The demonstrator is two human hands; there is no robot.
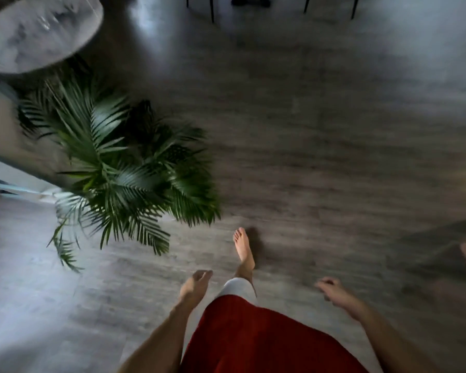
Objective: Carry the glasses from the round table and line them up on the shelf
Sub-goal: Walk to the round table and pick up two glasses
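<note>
The round marble-topped table [24, 47] shows blurred in the top left corner. Clear glasses [47, 21] stand on it, their outlines smeared by motion. My left hand [195, 285] hangs low in front of me with loosely curled fingers and holds nothing. My right hand [334, 290] swings at my right side, fingers loosely bent, also holding nothing. Both hands are far from the table. The shelf is out of view.
A large potted palm [119, 168] stands on the wood floor between me and the table. My bare foot [244, 249] is stepping forward. Dark chair legs [211, 9] show at the top. Open floor stretches ahead and to the right.
</note>
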